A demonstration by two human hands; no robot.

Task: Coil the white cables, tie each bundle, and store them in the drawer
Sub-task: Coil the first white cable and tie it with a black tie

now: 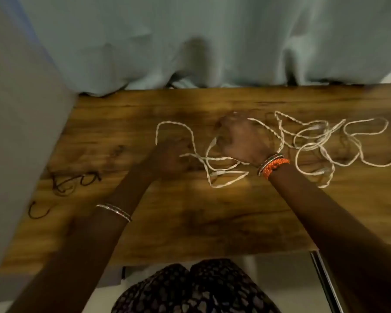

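Loose white twisted cables (312,143) lie tangled across the wooden table (190,218), spreading from the middle to the right edge. My left hand (169,159) holds one cable strand where a loop (174,127) rises behind it. My right hand (239,138), with an orange band at the wrist, grips another part of the cable near the table's middle. The picture is blurred, so the fingers are hard to read. No drawer is plainly in view.
Several dark thin ties (77,179) lie at the table's left side. A pale curtain (201,41) hangs behind the table's far edge. A grey surface (16,132) stands at the left. My patterned lap (196,290) is below the near edge.
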